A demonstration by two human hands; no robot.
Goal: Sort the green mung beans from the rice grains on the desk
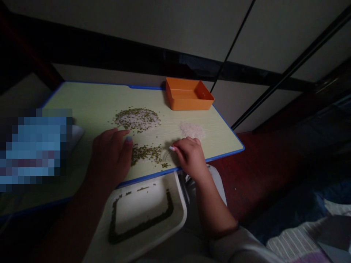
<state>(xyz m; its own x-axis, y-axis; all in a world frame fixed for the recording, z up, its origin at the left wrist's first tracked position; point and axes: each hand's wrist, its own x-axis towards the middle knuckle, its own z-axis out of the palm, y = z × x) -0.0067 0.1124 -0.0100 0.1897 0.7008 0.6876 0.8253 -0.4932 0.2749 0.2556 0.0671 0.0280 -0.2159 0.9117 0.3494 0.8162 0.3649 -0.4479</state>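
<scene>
My left hand [111, 155] rests palm down on the pale table [90, 106], its fingers beside a small heap of green beans [146, 152]. To the right of that heap, my right hand [189, 155] lies with curled fingers and one fingertip touching the table. A mixed pile of white rice and green beans [138, 119] lies farther back. A small mound of plain white rice [192, 130] sits just beyond my right hand. Below the table's front edge, a white tray [179, 204] holds green beans along its inner rim. Neither hand holds anything.
An orange rectangular box [189, 95] stands at the table's far right corner. A blurred blue patch [34, 146] covers the left side. The table has a blue edge [227, 153]. Dark red floor and striped bedding [290, 241] lie to the right.
</scene>
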